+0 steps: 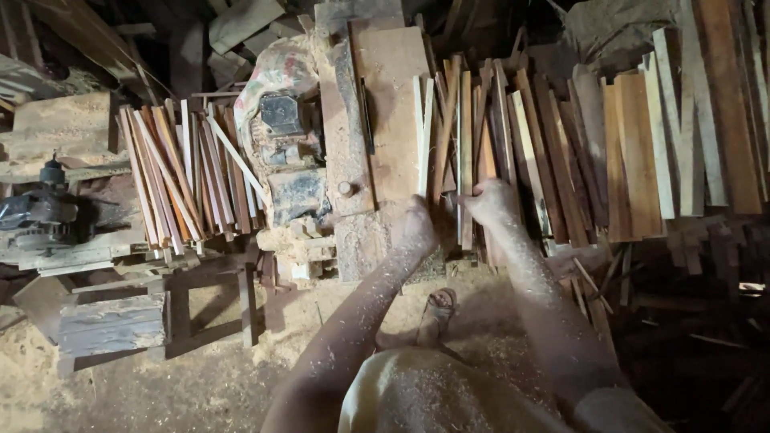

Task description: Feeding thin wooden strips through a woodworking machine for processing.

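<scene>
Both my arms are dusted with sawdust and reach toward a wooden saw bench. My left hand is closed over the near ends of thin wooden strips lying on the bench. My right hand grips the near ends of more strips in the pile to the right of the bench. A pale strip lies lengthwise between the bench top and that pile.
A second heap of thin slats rests to the left beside a motor and a sack. Wider boards are stacked at right. A machine sits far left. My sandalled foot stands on the sawdust-covered floor.
</scene>
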